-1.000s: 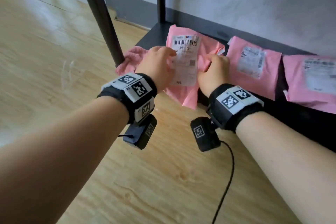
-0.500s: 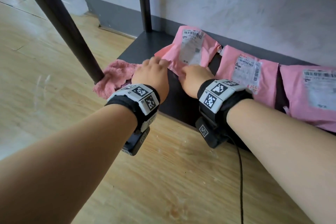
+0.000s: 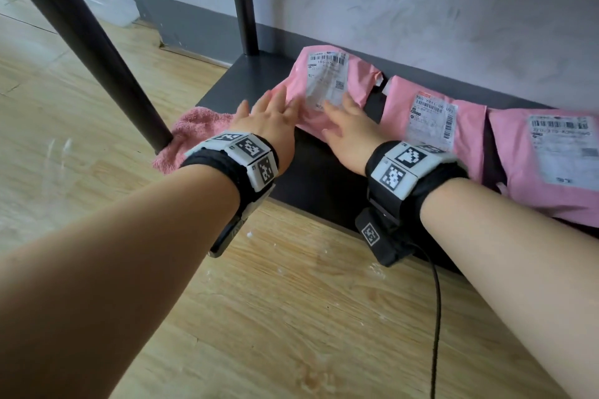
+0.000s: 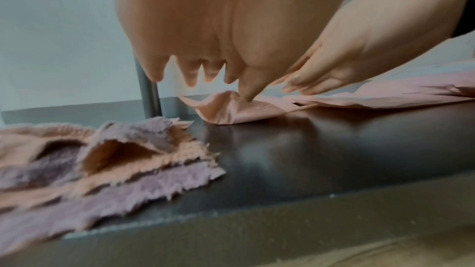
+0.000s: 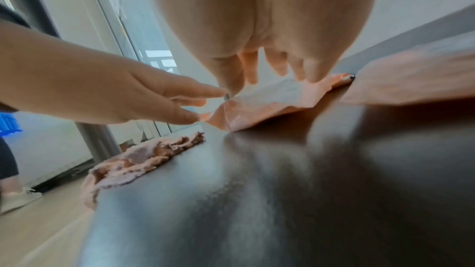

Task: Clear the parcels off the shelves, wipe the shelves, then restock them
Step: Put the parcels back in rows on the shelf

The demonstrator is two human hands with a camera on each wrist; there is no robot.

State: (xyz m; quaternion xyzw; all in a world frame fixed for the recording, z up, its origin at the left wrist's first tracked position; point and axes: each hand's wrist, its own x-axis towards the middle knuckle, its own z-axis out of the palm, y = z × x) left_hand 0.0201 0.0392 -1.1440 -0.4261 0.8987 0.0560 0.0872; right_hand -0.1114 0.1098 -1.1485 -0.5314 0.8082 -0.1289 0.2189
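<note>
Three pink mailer parcels with white labels lie in a row on the black bottom shelf (image 3: 311,178). Both hands are at the leftmost parcel (image 3: 327,84). My left hand (image 3: 269,120) has straight, spread fingers on its near left corner, and in the left wrist view the thumb of that hand (image 4: 213,68) touches the crumpled corner of the parcel (image 4: 231,111). My right hand (image 3: 346,126) lies flat on the parcel's label edge, fingers extended, as the right wrist view shows for the hand (image 5: 270,64) and parcel (image 5: 270,96). Neither hand grips anything.
The middle parcel (image 3: 431,126) and right parcel (image 3: 551,165) lie against the wall. A pink fluffy cloth (image 3: 194,129) sits on the shelf's left front corner by the dark front post (image 3: 84,42). A back post (image 3: 243,0) rises behind. Wooden floor lies in front.
Both hands were gripping the leftmost parcel off the shelf's front edge. They carried it back onto the shelf toward the wall, and the fingers have straightened off it.
</note>
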